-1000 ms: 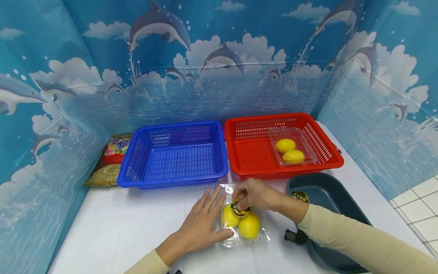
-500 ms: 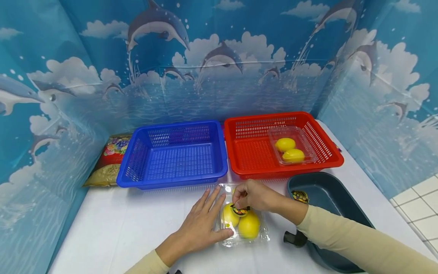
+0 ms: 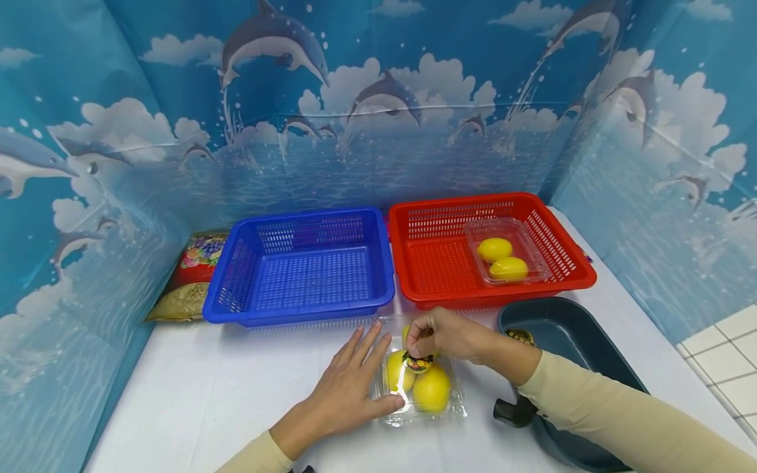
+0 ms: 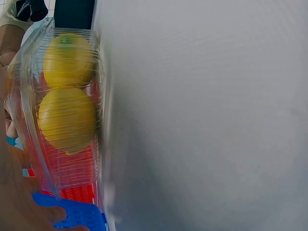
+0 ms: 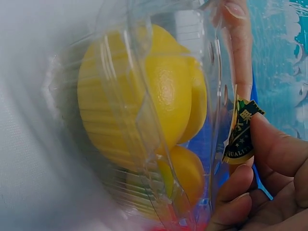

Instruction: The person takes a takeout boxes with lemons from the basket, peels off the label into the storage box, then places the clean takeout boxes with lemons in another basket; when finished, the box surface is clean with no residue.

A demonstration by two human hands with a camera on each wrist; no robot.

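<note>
A clear plastic clamshell box [image 3: 389, 412] with several yellow fruits [image 3: 432, 389] inside lies on the white table, in front of the two baskets. The left hand [image 3: 349, 381] rests along its left side, fingers straight and spread, thumb on the lid's near part. On the lid is a round black-and-gold sticker [image 3: 418, 363]. The right hand [image 3: 443, 334] pinches the sticker's edge between thumb and fingers. In the right wrist view, the sticker [image 5: 240, 132] stands partly up off the lid under the thumb. The left wrist view shows the box's ribbed side [image 4: 67, 168] and two fruits.
A blue basket [image 3: 387, 263] stands behind, a red basket [image 3: 408, 289] beside it with another clear box [image 3: 535, 253] of two yellow fruits. A dark green tray [image 3: 591, 341] sits at right, with another sticker [image 3: 520, 337] and a black object [image 3: 513, 412]. A red-gold bag [image 3: 189, 282] lies left.
The right hand makes only small movements at the sticker, and a little more of the sticker shows beneath the thumb than half a second ago. The left hand stays put.
</note>
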